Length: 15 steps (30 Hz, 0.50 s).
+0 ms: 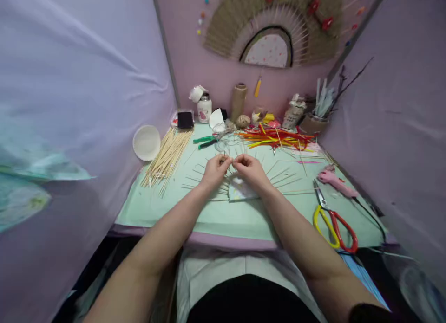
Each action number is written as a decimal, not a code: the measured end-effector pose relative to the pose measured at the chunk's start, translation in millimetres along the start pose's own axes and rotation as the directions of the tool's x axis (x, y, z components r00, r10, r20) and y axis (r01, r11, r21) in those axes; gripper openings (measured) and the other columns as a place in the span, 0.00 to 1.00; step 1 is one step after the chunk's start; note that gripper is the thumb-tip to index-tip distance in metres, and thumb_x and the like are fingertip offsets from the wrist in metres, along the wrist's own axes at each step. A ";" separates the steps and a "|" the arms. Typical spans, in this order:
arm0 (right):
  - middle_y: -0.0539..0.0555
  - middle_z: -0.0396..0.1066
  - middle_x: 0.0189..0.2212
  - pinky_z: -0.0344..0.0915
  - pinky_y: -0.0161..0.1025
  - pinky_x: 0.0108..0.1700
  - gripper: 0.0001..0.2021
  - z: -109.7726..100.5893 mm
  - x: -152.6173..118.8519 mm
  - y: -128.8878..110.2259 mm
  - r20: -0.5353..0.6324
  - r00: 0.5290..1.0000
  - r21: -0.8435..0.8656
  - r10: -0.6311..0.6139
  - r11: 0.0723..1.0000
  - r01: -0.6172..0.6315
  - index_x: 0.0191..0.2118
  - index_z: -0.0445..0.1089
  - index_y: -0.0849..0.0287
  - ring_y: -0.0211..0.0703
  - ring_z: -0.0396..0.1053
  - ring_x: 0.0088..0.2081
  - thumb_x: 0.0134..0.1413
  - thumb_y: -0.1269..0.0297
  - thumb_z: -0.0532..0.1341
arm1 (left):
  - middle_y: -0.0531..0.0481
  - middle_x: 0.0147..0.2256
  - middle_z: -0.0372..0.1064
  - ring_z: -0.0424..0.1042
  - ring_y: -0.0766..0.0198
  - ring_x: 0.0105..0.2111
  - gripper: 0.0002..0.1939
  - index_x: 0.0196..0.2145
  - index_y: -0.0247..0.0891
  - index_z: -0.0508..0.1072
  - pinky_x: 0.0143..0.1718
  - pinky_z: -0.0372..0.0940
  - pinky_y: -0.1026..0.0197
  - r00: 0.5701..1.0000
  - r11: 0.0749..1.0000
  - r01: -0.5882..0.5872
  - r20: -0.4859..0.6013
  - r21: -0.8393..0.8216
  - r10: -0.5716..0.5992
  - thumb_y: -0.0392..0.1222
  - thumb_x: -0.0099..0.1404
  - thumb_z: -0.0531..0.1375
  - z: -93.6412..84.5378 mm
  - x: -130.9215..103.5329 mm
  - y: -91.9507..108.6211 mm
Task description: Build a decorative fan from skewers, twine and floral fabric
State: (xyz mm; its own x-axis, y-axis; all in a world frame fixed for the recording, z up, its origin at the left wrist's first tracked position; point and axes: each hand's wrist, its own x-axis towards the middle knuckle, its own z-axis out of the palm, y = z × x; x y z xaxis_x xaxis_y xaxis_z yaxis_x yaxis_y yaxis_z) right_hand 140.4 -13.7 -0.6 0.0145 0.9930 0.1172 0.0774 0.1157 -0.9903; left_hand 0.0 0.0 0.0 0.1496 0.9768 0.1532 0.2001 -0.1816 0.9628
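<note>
My left hand (pixel 216 170) and my right hand (pixel 251 172) meet over the middle of the table, fingertips nearly touching. Both pinch with thumb and forefinger; whatever lies between them is too small to make out. Under them a half-made fan lies flat, with thin sticks (pixel 286 179) spreading out around a pale patterned piece (pixel 239 193). My hands cover part of this piece and the inner stick ends. Just beyond my fingers lies a loose coil of thin wire (pixel 223 143), beside green-and-black-handled pliers (pixel 206 141).
A bundle of thin sticks (pixel 167 160) and a white bowl (pixel 147 143) are at the left. Red and orange strips (pixel 278 138) lie at the back. Scissors (pixel 332 221) and a pink glue gun (pixel 337 184) with a cord lie at the right. A finished fan (pixel 223 35) hangs on the back wall.
</note>
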 end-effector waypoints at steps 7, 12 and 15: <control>0.47 0.66 0.22 0.56 0.36 0.32 0.08 -1.2 -0.6 -3.8 0.060 0.997 -0.007 0.052 0.999 -0.051 0.24 0.70 0.59 0.35 0.60 0.26 0.43 0.60 0.62 | 0.53 0.26 0.67 0.65 0.65 0.28 0.09 0.28 0.38 0.66 0.32 0.58 0.62 0.991 0.975 -0.133 0.036 0.177 0.129 0.43 0.65 0.56 -2.1 2.7 -6.1; 0.47 0.65 0.20 0.53 0.35 0.29 0.09 -6.0 -1.4 -10.7 0.087 0.986 0.005 0.141 0.990 -0.142 0.25 0.73 0.60 0.34 0.58 0.24 0.44 0.59 0.63 | 0.52 0.27 0.70 0.67 0.64 0.29 0.07 0.30 0.38 0.68 0.34 0.59 0.62 0.990 0.982 -0.135 0.066 0.129 0.128 0.41 0.65 0.55 -4.6 1.7 -4.7; 0.47 0.67 0.21 0.52 0.35 0.29 0.12 -7.5 -0.5 -9.3 0.135 0.974 0.038 0.181 0.981 -0.188 0.27 0.73 0.61 0.33 0.57 0.24 0.41 0.57 0.66 | 0.51 0.29 0.71 0.68 0.64 0.30 0.07 0.31 0.38 0.68 0.35 0.60 0.62 0.990 0.986 -0.130 0.063 0.104 0.124 0.41 0.65 0.54 -4.5 2.2 -5.7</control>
State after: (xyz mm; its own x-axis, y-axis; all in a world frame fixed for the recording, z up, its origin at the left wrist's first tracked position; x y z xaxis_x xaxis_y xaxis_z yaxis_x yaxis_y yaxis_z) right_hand 147.2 -15.4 9.1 -0.1064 0.9914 -0.0756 0.0353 -0.0722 -0.9968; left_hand -5.2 3.7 -4.1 0.2343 0.9377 0.2566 0.2784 -0.3177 0.9064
